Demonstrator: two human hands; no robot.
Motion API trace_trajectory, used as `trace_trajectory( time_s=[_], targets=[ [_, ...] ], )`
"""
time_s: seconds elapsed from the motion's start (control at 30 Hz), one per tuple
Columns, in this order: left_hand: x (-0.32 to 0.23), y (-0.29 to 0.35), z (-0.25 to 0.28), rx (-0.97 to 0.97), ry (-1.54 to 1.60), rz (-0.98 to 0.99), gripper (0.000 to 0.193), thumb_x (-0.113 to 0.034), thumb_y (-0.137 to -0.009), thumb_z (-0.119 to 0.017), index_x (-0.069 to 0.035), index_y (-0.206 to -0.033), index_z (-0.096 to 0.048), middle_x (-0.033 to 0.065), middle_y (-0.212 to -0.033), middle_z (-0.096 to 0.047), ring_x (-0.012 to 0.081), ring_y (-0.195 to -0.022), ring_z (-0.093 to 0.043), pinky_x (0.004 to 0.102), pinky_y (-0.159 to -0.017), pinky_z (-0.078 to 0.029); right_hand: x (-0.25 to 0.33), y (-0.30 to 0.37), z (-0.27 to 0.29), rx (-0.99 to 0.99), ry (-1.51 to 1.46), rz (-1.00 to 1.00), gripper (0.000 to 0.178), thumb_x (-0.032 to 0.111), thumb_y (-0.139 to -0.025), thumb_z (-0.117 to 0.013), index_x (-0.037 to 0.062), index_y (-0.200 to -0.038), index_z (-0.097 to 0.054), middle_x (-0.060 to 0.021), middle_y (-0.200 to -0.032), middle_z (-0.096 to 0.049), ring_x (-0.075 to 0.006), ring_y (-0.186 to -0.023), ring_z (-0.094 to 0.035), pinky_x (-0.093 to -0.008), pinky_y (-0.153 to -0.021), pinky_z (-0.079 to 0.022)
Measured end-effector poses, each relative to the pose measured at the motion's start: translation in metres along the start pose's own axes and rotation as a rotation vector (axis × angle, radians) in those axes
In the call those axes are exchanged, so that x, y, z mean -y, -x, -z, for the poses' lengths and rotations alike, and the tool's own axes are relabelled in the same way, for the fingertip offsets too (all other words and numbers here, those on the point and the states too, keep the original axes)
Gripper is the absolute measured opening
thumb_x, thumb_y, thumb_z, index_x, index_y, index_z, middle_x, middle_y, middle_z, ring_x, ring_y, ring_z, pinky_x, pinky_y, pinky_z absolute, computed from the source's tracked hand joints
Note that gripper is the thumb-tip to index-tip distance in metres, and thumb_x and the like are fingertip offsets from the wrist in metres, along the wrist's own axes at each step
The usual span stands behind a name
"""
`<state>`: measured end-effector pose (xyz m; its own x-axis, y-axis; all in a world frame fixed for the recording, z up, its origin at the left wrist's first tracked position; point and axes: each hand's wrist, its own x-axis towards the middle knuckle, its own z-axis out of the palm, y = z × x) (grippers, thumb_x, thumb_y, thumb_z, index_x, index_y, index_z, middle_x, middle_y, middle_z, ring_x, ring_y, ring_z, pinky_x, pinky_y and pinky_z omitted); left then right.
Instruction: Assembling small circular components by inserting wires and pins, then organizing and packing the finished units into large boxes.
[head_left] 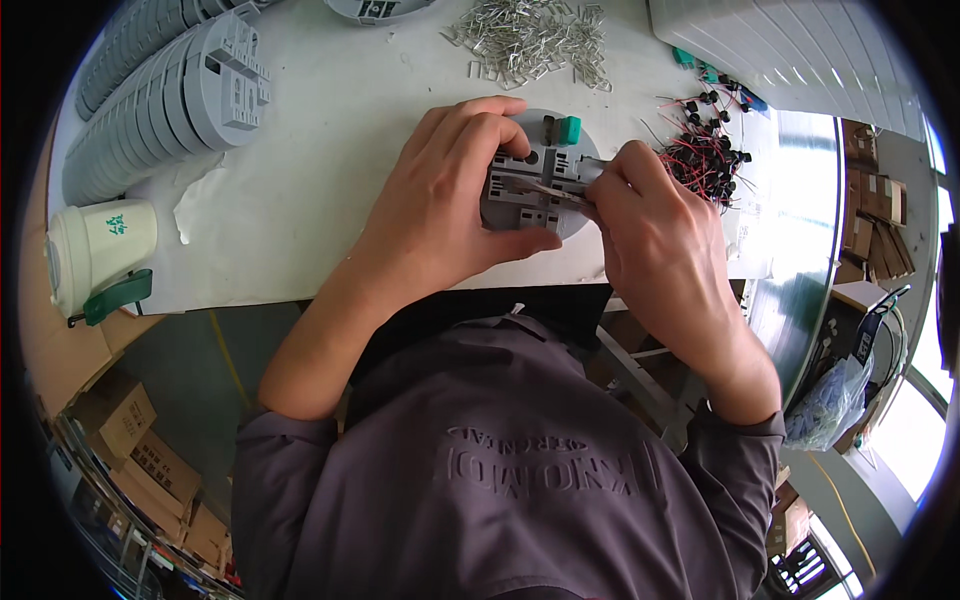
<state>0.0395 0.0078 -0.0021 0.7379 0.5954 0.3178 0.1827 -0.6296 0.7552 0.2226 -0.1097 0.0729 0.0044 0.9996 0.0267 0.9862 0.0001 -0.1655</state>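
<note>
Near the front edge of the table, a round grey plastic housing [570, 222] lies under both hands, its slotted inner side facing up. My left hand [435, 190] is wrapped around its left side, thumb at the near rim and fingers at the far left. A small green block [568, 130] sits at the housing's far edge. My right hand [655, 215] is closed on a thin metal tool like tweezers [548, 190], whose tip reaches over the slots in the middle. The fingers hide part of the tool and of the housing's right side.
Stacked grey round housings [190, 90] stand at the left, beside a cream cup-shaped container [105, 250] with a green handle. Bent metal clips [530, 40] are piled at the back. Small black parts with red and black wires [705, 155] lie at the right, below a white bin [790, 50].
</note>
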Motion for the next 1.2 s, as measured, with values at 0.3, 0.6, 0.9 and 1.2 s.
trace_trajectory(
  time_s=[0.3,0.6,0.9,1.2],
  targets=[
    [0.000,0.002,-0.002,-0.024,0.035,0.025,0.073,-0.015,-0.058,-0.102,-0.008,-0.116,-0.059,0.0122,-0.147,-0.064,0.0319,-0.127,-0.061,0.0424,-0.108,-0.048,0.022,0.017,-0.032,-0.165,0.116,0.011,0.013,-0.006,-0.087,-0.075,-0.0046,-0.099,-0.072,-0.0099,-0.103,-0.064,-0.0233,-0.057,-0.059,-0.0338,-0.049,-0.047],
    [0.002,0.003,-0.001,-0.024,0.034,0.015,0.074,-0.015,-0.058,-0.102,-0.009,-0.118,-0.059,0.0121,-0.147,-0.064,0.0315,-0.128,-0.061,0.0427,-0.108,-0.048,-0.010,0.013,-0.030,-0.176,-0.323,0.070,0.029,-0.013,-0.085,-0.075,-0.0068,-0.113,-0.070,-0.0132,-0.102,-0.065,-0.0218,-0.065,-0.062,-0.0312,-0.053,-0.050],
    [0.002,0.003,-0.001,-0.019,0.019,-0.005,0.073,-0.017,-0.059,-0.101,-0.009,-0.118,-0.059,0.0102,-0.145,-0.064,0.0318,-0.125,-0.061,0.0435,-0.109,-0.047,0.007,0.005,-0.011,-0.015,0.078,0.070,0.020,-0.010,-0.086,-0.070,-0.0028,-0.105,-0.067,-0.0115,-0.101,-0.054,-0.0212,-0.063,-0.057,-0.0350,-0.053,-0.050],
    [0.003,0.002,-0.003,-0.036,0.005,-0.034,0.073,-0.018,-0.062,-0.100,-0.008,-0.120,-0.057,0.0102,-0.142,-0.063,0.0324,-0.124,-0.060,0.0434,-0.109,-0.047,0.012,-0.007,-0.006,0.091,0.208,0.115,0.013,-0.008,-0.086,-0.068,-0.0018,-0.097,-0.064,-0.0115,-0.099,-0.048,-0.0197,-0.059,-0.051,-0.0359,-0.052,-0.049]
  ],
)
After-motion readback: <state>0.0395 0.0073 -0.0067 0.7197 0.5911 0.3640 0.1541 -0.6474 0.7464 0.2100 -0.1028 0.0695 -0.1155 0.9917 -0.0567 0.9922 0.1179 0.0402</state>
